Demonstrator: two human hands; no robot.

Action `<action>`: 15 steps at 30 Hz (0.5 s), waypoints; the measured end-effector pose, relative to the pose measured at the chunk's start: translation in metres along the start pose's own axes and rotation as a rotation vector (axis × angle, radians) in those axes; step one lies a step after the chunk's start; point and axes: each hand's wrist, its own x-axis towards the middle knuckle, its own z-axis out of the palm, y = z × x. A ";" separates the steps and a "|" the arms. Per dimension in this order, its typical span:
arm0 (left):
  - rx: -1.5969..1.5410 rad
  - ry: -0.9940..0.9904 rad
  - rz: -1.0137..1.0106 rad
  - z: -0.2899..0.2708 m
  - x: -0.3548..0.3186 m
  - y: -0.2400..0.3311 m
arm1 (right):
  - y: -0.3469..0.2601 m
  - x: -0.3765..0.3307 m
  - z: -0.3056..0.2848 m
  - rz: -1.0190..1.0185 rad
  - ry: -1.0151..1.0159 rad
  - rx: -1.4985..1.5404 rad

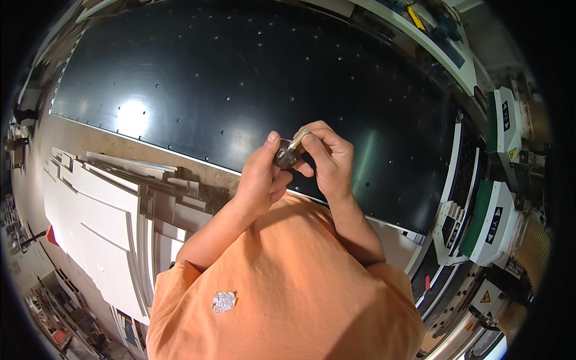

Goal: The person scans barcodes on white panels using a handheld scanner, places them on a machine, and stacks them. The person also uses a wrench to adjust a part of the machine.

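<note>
Both my hands meet in front of my chest, over the near edge of the black table (240, 120). My left hand (261, 177) is closed around a dark, round, metal-looking piece (286, 157), its thumb pointing up along the side. Between thumb and fingers, my right hand (333, 157) pinches a slim, pale, shiny piece (297, 140) that meets the top of the dark one. Whether the slim piece sits inside the dark one or only touches it, I cannot tell. My fingers partly hide both.
Rows of small holes dot the table. White boards (96, 222) stand stacked at the left. On the right are white-and-green machine housings (489, 222) with ribbed hoses (533, 243). A yellow-handled tool (415, 18) lies on a ledge at the far right.
</note>
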 end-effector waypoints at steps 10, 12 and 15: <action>0.308 -0.175 0.021 0.006 -0.024 0.005 | -0.033 -0.009 0.007 0.101 -0.110 -0.028; 0.450 -0.108 0.099 0.009 -0.026 0.006 | -0.036 -0.012 0.009 0.061 -0.120 -0.054; 0.643 -0.096 0.088 0.009 -0.028 0.012 | -0.038 -0.015 0.008 0.014 -0.132 -0.106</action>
